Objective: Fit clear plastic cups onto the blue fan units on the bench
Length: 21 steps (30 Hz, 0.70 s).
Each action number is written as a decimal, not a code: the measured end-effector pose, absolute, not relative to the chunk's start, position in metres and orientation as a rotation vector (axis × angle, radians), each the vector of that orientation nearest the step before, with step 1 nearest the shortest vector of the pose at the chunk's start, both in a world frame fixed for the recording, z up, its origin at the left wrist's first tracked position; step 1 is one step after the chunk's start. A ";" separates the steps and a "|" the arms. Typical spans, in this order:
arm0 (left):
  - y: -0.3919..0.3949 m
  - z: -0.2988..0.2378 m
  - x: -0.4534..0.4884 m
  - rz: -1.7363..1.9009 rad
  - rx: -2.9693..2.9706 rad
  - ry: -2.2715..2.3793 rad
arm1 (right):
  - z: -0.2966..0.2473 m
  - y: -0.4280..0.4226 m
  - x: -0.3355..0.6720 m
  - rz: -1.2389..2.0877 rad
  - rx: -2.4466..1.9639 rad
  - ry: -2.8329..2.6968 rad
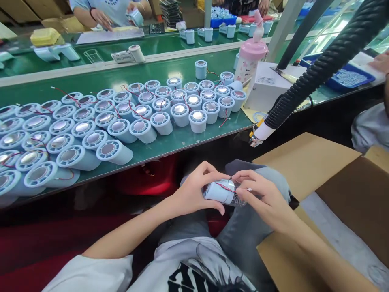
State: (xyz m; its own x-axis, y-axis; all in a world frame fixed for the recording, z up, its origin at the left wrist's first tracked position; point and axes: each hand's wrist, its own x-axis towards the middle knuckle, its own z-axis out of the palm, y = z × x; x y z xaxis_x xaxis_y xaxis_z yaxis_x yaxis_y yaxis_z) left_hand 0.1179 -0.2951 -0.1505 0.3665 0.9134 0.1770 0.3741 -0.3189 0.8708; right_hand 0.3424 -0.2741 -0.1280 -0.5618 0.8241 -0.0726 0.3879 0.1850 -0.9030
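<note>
Above my lap, my left hand (197, 188) is wrapped round a light-blue plastic cylinder (219, 192) lying on its side. Red wires run along the cylinder, and a clear plastic part (238, 199) surrounds its right end. My right hand (261, 190) grips that clear end, fingertips close to the wires and a small white connector (249, 189). On the green bench in front, many similar blue cylinders (197, 121) stand in crowded rows with round metal discs on top, several trailing red wires.
A black corrugated hose (304, 89) with a metal-tipped nozzle hangs right of my hands. An open cardboard box (306, 162) stands at my right. A pink bottle (252, 56) and a white metal box (267, 85) are on the bench. Across it, a co-worker's hands (101, 18) handle parts.
</note>
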 end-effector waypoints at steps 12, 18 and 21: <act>-0.300 -0.147 0.119 0.787 1.231 0.928 | -0.135 -0.270 0.349 1.350 -0.949 -1.890; -0.302 -0.138 0.112 0.750 1.269 0.925 | -0.137 -0.276 0.353 1.209 -0.911 -2.049; -0.304 -0.134 0.110 0.796 1.375 0.903 | -0.135 -0.276 0.353 1.440 -0.940 -1.924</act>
